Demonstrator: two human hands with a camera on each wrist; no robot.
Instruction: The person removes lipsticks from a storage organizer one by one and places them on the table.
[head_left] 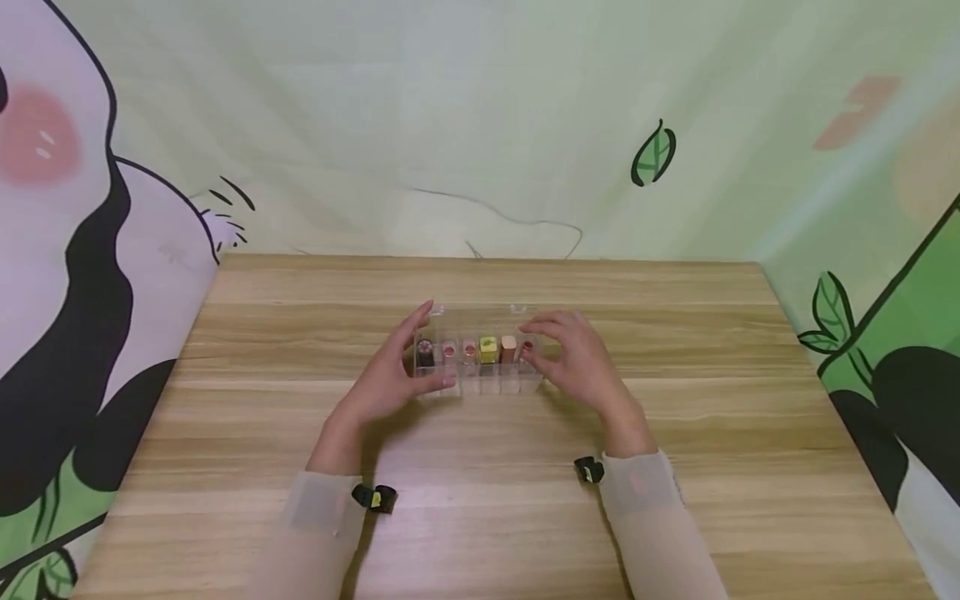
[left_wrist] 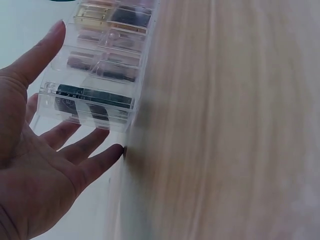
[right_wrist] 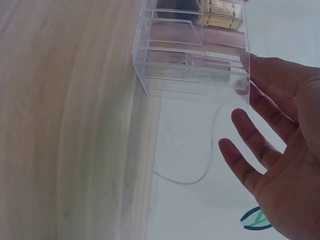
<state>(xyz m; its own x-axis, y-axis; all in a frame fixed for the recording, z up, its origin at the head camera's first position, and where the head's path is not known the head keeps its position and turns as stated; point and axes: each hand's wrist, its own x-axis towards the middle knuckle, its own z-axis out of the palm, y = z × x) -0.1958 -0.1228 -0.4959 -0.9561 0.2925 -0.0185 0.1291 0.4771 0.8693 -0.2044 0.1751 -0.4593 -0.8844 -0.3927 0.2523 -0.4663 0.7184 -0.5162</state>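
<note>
A clear plastic organizer (head_left: 480, 379) stands on the table, its back row holding several lipsticks and small cosmetic tubes. Among them are a black tube (head_left: 425, 353), a yellow-topped one (head_left: 488, 348) and an orange-brown one (head_left: 508, 348). My left hand (head_left: 386, 375) holds the organizer's left end, thumb over the front compartments and fingers round the far side. At the right end, my right hand (head_left: 577, 354) grips the upper edge with thumb and forefinger, close beside a red-topped tube (head_left: 527, 345). Its other fingers are spread behind the box in the right wrist view.
The wood-grain table (head_left: 480, 517) extends around the organizer on all sides. Behind it hangs a pale green printed cloth (head_left: 480, 125) with leaf and panda drawings. Each sleeve bears a black wrist device, one left (head_left: 375, 498), one right (head_left: 589, 469).
</note>
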